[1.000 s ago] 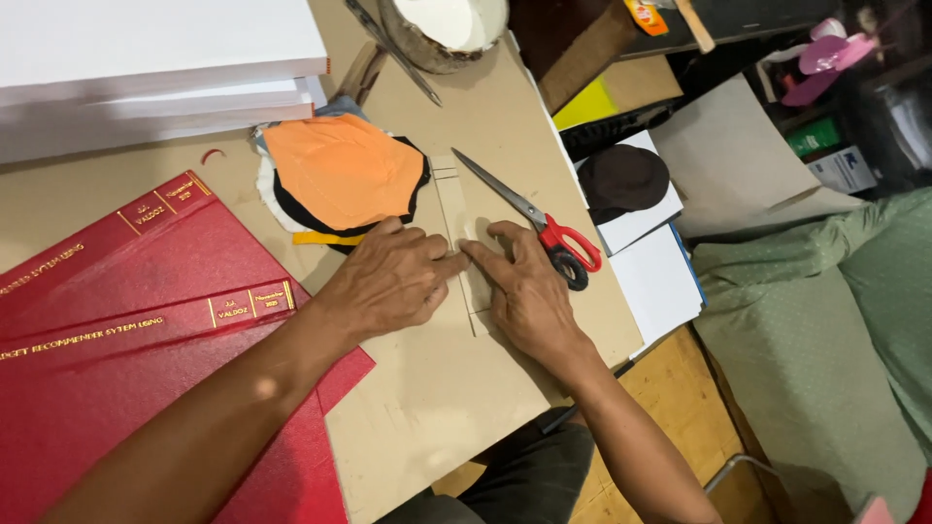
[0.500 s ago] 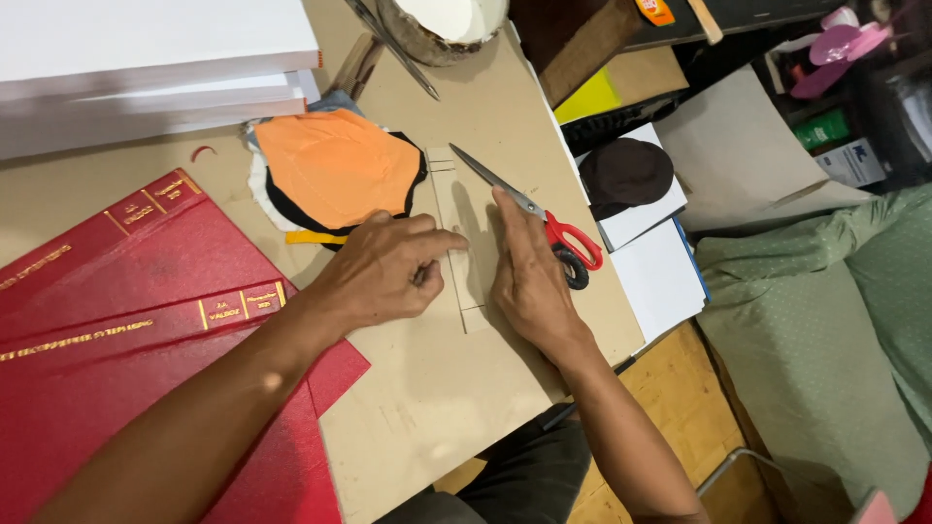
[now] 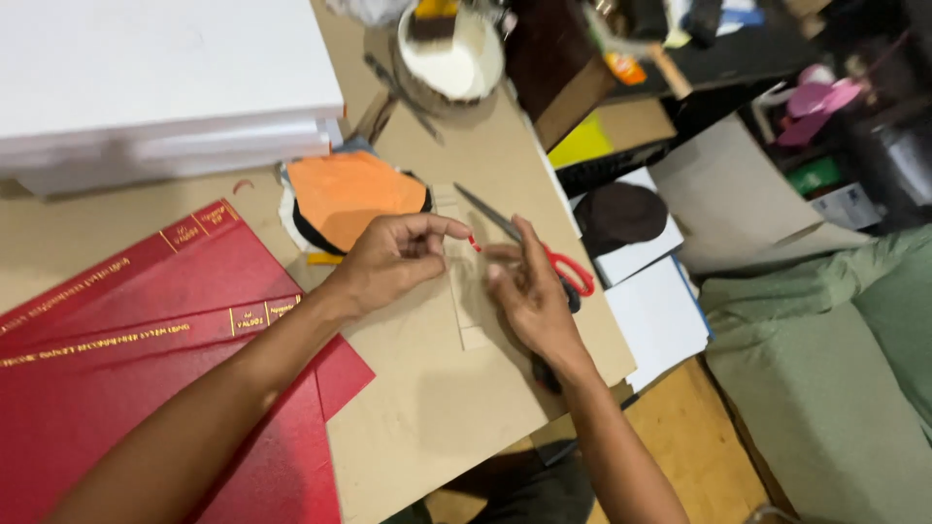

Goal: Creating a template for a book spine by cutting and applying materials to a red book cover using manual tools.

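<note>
The left hand [image 3: 393, 260] hovers over the middle of the cardboard-covered surface [image 3: 427, 427], its thumb and forefinger pinched narrowly together; whether they grip a tiny red scrap [image 3: 475, 244] just beside the fingertips cannot be told. The right hand [image 3: 529, 291] lies just right of it with fingers spread and raised, holding nothing, over a narrow cardboard strip [image 3: 468, 311] that lies flat on the surface between the two hands. Red-handled scissors [image 3: 544, 254] lie partly under the right hand, blades pointing toward the far edge. Just beyond the left hand sits a stack of cut sheets topped by an orange piece [image 3: 349, 194], with black and white layers under it. Red book covers [image 3: 146, 349] with gold lettering overlap at the left edge. A stack of white boards [image 3: 155, 87] fills the far left corner, and a round pot of white paste [image 3: 451, 58] stands at the far edge. White paper sheets [image 3: 655, 320] and a dark brown cap [image 3: 619, 213] lie past the right edge.
</note>
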